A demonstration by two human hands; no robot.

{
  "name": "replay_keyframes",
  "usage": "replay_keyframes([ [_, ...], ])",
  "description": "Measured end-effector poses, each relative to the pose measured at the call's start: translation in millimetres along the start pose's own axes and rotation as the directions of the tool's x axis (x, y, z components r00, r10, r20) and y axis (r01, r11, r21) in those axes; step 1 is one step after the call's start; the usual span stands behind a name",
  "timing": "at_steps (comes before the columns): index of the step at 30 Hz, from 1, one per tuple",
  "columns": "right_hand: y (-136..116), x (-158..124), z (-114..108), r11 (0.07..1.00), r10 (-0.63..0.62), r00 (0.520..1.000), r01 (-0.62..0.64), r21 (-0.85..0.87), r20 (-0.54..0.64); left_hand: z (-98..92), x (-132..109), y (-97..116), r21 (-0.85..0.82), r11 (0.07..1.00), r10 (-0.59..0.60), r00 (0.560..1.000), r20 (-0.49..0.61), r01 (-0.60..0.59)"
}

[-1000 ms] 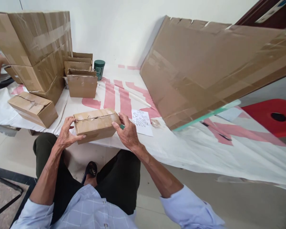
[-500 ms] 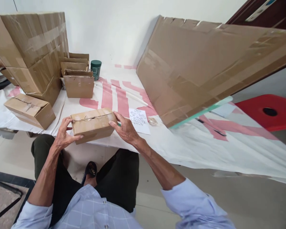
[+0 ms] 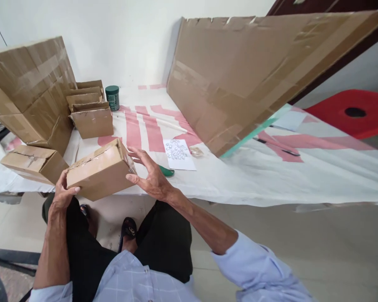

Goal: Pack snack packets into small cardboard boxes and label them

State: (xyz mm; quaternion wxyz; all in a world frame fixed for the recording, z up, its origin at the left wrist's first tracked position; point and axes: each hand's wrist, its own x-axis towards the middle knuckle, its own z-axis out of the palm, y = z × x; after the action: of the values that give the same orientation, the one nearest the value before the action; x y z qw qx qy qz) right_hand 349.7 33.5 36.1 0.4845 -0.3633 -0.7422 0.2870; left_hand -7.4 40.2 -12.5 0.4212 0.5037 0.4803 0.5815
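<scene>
**A slanted carton [image 3: 102,174] at the front edge of the bench [image 3: 239,180]**

Left hand [image 3: 62,192]: clamped around the carton's near left corner, thumb on the face toward me. This one had the real hold.

Right hand [image 3: 151,176]: half open, fingers loosely spread beside the right end. Thumb tip at that end; whether it pressed or merely hovered, I could not tell.

Carton lay askew, its near bottom edge showing beyond the bench's front edge. Right end either higher than the left or farther from me; one view did not settle it. Top seam ragged, tape across it. Underside hidden, so contact with the cloth unconfirmed.

Step, as I judged it: handling and turning the closed carton. Any next move called for a choice by the right hand, either closing on that end to share the weight or standing clear, with the left firm so nothing slid off the front edge.

Around it: a second carton [image 3: 31,161] near the front edge, left of my left hand; open boxes [image 3: 93,123] and a green jar [image 3: 112,98] toward the back edge; a printed sheet [image 3: 180,155] right of my right hand, a green object [image 3: 166,171] just beside it.
</scene>
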Motion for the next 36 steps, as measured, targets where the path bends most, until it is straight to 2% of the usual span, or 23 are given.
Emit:
replay_keyframes([
  [6,-11,4,7,0.995,-0.095,0.995,0.095,-0.035,-0.013,-7.8,-10,-8,-0.051,0.996,-0.076,0.997,0.016,0.077],
  [14,-23,6,7,0.966,-0.215,0.977,0.214,-0.146,0.005,-4.4,-14,-16,-0.138,0.98,-0.139,0.989,0.052,0.145],
  [21,-24,6,5,0.952,-0.255,0.967,0.249,-0.177,-0.012,2.8,-15,-7,-0.292,0.941,-0.179,0.984,-0.008,0.169],
  [26,-22,5,-2,0.96,-0.235,0.972,0.229,-0.158,-0.024,4.5,-13,1,-0.305,0.942,-0.156,0.987,-0.023,0.142],
  [30,-23,7,-4,0.965,-0.249,0.967,0.243,-0.103,-0.053,3.6,-13,-4,-0.305,0.94,-0.162,0.987,-0.005,0.153],
  [36,-27,10,3,0.946,-0.304,0.943,0.283,-0.158,-0.132,6.0,-13,-12,-0.336,0.926,-0.178,0.984,0.013,0.172],
])
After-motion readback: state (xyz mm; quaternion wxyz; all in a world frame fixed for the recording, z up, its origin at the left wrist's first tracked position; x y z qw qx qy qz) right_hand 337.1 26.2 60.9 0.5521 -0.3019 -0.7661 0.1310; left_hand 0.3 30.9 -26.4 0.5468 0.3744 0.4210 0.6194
